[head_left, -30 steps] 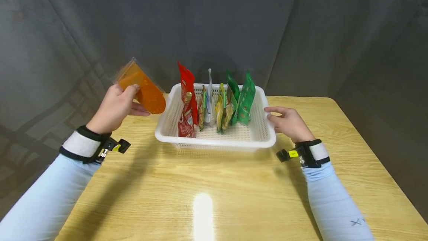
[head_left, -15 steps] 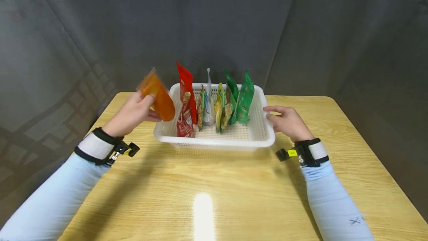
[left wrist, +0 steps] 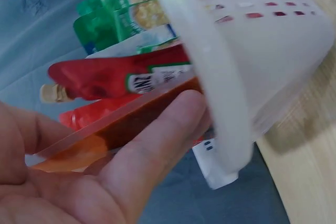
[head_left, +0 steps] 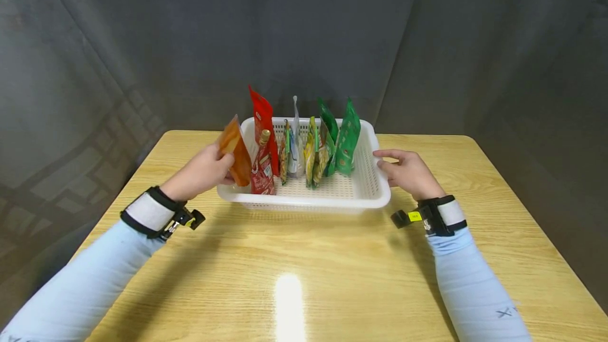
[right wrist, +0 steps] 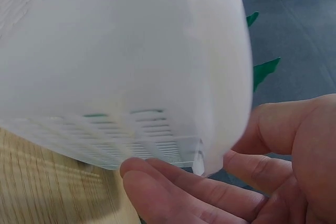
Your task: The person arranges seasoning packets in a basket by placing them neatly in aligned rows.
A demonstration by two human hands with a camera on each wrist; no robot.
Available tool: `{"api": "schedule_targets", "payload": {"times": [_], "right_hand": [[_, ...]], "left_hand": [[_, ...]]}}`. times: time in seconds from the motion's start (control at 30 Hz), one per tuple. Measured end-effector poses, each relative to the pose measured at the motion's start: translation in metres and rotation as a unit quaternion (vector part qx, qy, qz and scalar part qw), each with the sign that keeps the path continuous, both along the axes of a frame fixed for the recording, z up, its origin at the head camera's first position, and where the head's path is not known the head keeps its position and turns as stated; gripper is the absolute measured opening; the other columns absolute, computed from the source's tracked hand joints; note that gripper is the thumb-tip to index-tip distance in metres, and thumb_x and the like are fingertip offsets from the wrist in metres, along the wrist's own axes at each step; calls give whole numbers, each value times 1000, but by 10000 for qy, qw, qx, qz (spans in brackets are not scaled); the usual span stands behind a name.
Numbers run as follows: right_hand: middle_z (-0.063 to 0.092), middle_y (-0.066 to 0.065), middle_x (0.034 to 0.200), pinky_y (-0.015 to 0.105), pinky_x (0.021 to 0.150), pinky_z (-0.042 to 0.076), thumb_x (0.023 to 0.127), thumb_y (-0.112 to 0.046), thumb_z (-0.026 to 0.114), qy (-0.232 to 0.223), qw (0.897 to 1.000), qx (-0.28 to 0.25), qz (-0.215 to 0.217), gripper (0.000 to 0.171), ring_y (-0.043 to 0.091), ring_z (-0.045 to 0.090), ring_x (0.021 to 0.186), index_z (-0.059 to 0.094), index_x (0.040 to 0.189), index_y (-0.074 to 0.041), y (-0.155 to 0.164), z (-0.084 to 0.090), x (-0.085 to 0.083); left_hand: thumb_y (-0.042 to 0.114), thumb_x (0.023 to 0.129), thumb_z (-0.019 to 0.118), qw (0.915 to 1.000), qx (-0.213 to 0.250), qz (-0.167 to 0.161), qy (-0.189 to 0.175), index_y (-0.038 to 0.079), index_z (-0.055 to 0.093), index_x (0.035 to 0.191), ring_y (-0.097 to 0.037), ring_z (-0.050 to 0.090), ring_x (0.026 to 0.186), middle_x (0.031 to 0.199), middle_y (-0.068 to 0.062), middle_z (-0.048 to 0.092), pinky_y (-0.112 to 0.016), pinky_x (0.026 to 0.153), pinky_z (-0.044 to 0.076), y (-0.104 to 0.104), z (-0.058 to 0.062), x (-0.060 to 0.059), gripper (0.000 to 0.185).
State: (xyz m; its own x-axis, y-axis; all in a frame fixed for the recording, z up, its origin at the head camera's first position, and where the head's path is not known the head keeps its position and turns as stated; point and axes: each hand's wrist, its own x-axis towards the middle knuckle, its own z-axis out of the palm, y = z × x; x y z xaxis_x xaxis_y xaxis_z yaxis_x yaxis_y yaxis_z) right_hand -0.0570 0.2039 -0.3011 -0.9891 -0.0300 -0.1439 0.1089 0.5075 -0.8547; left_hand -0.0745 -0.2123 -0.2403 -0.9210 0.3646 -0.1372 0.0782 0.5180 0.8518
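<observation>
A white perforated basket [head_left: 366,194] stands on the wooden table and holds several upright pouches: red [head_left: 263,115], white [head_left: 296,146], yellow-green [head_left: 313,154] and green [head_left: 349,139]. My left hand [head_left: 204,170] holds an orange pouch [head_left: 236,153] at the basket's left end, its lower part inside the rim, next to the red pouches. The left wrist view shows the orange pouch [left wrist: 115,132] lying across my fingers [left wrist: 152,161] beside the basket wall [left wrist: 231,72]. My right hand [head_left: 406,172] rests against the basket's right rim, fingers [right wrist: 194,187] under the edge of the basket [right wrist: 121,56].
The wooden table [head_left: 304,273] reaches to its edges on the left, right and back. A dark grey cloth backdrop [head_left: 304,30] hangs behind it. A glare spot [head_left: 288,300] lies on the near tabletop.
My left hand has carried the orange pouch down and right, from above the table's left side into the basket's left end. The right hand has stayed at the right rim.
</observation>
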Motion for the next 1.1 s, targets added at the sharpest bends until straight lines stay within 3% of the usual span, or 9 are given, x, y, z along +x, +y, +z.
{"api": "schedule_targets", "payload": {"times": [0.17,0.53,0.67,0.9,1.1], "right_hand": [[61,25,123,38,75,60,101,-20,54,-23,10000,-8,2,42,30,68,94,55,139,-3,0,0,0],[61,25,123,38,75,60,101,-21,55,-26,10000,26,-3,43,29,69,93,55,140,-3,0,1,1],[62,25,122,38,75,60,101,-22,55,-43,10000,25,-24,43,29,68,93,55,140,-4,1,0,2],[61,25,123,39,75,60,101,-22,54,-52,9999,62,-63,43,30,68,94,54,140,-4,3,0,4],[62,26,122,41,77,59,102,-22,53,21,10000,-60,-46,43,30,70,93,54,140,-3,6,2,6]], "left_hand": [[2,99,39,9994,-323,-113,74,1,19,155,-41,61,109,136,-30,48,-45,77,59,2,-7,-1,60],[7,96,47,9980,-587,194,-132,6,10,159,-33,63,103,137,-31,48,-37,76,59,3,-7,-2,72],[7,95,48,9982,-532,228,-127,6,10,159,-33,64,94,137,-30,50,-35,73,58,2,-5,-3,75],[8,95,51,9986,-469,63,-217,7,9,159,-32,64,92,139,-28,48,-34,75,58,0,2,-2,77],[23,100,58,9983,-574,39,-52,8,11,159,-32,65,95,143,-23,48,-36,76,59,-11,14,1,77]]}}
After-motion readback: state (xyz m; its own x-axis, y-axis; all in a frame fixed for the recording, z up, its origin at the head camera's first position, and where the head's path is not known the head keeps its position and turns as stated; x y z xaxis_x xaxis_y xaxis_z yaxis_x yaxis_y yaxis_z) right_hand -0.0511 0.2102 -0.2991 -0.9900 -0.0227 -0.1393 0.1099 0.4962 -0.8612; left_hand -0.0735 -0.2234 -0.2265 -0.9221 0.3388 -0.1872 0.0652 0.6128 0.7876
